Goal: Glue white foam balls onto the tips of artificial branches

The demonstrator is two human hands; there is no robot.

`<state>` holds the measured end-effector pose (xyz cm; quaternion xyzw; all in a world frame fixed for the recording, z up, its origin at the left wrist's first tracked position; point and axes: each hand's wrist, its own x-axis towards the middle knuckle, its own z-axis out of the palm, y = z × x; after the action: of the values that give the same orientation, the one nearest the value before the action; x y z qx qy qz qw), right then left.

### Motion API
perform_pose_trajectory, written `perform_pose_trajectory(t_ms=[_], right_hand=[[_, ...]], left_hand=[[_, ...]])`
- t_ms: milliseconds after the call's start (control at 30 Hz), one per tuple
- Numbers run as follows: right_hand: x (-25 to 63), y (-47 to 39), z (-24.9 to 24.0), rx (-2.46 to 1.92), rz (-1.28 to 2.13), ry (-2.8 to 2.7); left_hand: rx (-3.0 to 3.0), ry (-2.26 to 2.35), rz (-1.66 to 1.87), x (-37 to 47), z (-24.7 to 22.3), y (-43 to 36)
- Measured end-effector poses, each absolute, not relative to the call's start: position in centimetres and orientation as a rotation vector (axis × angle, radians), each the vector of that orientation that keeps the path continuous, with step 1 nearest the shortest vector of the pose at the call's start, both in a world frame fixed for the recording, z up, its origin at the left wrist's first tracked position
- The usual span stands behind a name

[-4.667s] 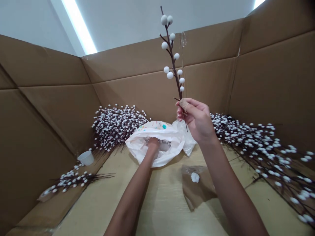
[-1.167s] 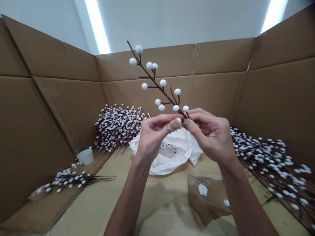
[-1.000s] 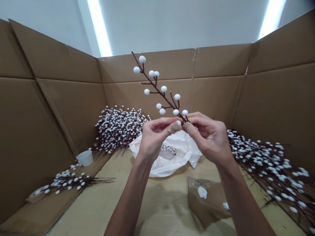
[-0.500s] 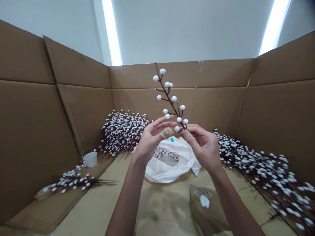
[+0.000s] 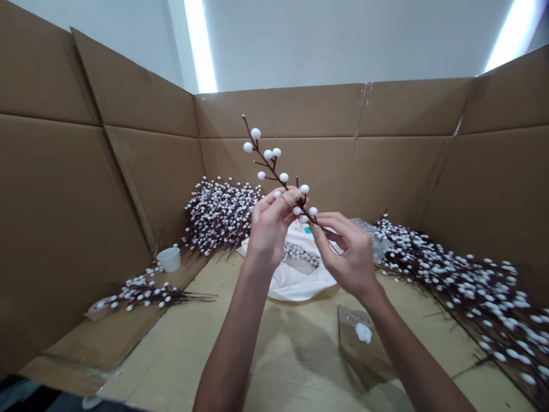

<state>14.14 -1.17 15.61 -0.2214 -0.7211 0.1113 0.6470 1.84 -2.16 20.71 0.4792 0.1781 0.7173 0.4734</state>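
Observation:
Between my two hands is a brown artificial berry branch (image 5: 278, 178) with white berries, tilted so its bare tip points up and left. My left hand (image 5: 271, 226) pinches it partway along the stem, thumb and fingers closed; the thumb is wrapped in tan tape. Lower on the stem, my right hand (image 5: 346, 249) grips the branch near its bottom end, and that thumb is taped too. A few side twigs carry no berry. Behind and below my hands lies an open white plastic bag (image 5: 295, 290) with loose white berries (image 5: 300, 252) inside.
Finished-looking berry branches pile up at the back left (image 5: 221, 217) and along the right (image 5: 454, 286). A small bunch (image 5: 148, 290), a white cup (image 5: 169, 259) and a tape roll (image 5: 98, 309) sit left. A brown cardboard piece (image 5: 362, 357) bears a white blob (image 5: 363, 333). Cardboard walls (image 5: 278, 111) enclose the table.
My left hand, formerly open beside the branch, has closed on its stem. The branch has tilted further left, and the camera view has shifted slightly.

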Motion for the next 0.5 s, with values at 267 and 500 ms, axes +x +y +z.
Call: perform_pose_trajectory(t_ms=[267,500], right_hand=[[14.1,-1.5,15.8,-0.518,0.231,-1.757],[18.4,-0.8,17.7,-0.764,0.536,-2.056]], left_hand=[[1.155,0.459,1.965,2.7,20.4,-1.3],[1.237,0.609,2.03,1.4,20.8,-1.2]])
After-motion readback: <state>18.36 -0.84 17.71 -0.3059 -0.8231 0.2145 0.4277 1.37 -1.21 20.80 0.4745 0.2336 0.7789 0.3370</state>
